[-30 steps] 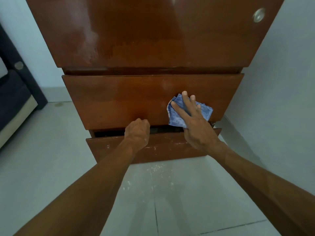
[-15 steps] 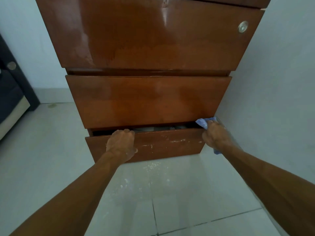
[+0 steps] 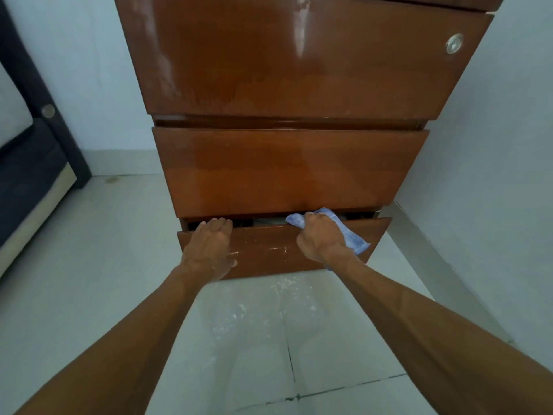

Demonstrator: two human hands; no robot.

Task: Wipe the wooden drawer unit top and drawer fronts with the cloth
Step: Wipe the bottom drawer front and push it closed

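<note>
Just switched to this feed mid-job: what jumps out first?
The tall glossy wooden drawer unit fills the centre, with its bottom drawer pulled slightly open. The right hand presses a bunched blue cloth on that drawer's top edge, while the left hand grips the edge further left. White specks litter the tiled floor just below.
</note>
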